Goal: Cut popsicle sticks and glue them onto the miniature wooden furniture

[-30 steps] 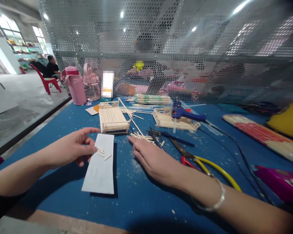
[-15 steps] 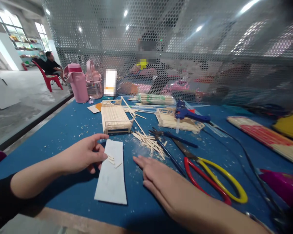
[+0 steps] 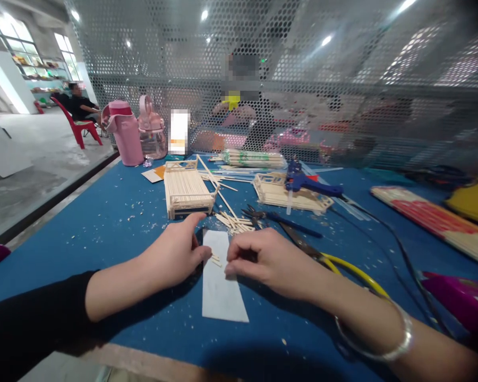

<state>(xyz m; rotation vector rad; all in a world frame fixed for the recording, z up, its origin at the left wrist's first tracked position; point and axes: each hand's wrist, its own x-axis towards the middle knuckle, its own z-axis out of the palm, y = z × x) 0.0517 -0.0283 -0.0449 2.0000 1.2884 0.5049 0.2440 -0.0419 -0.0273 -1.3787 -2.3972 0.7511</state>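
Note:
A narrow white strip of card [image 3: 225,294] lies on the blue table, with several short stick pieces [image 3: 215,260] on its upper half. My left hand [image 3: 171,252] is at its left edge, index finger stretched out and thumb apart, the thumb tip by the pieces. At the card's right edge, my right hand [image 3: 258,260] has thumb and index finger brought together in a pinch. Anything between those fingertips is too small or hidden to make out. Behind the hands stand a small bed-shaped stick model [image 3: 189,185] and a pile of cut sticks [image 3: 235,222], partly covered by my right hand.
Pliers [image 3: 295,223] and yellow-handled scissors [image 3: 354,270] lie right, partly under my right arm. A blue glue gun [image 3: 310,185] rests over a second stick model [image 3: 271,196], its cord running right. Bagged sticks [image 3: 434,220], a pink flask [image 3: 125,135] and a mesh screen [image 3: 151,58] surround the area.
The card has shifted right and turned slightly, and my left hand moved right along with it. My right hand rose from lying flat on the table to a pinch at the card's edge.

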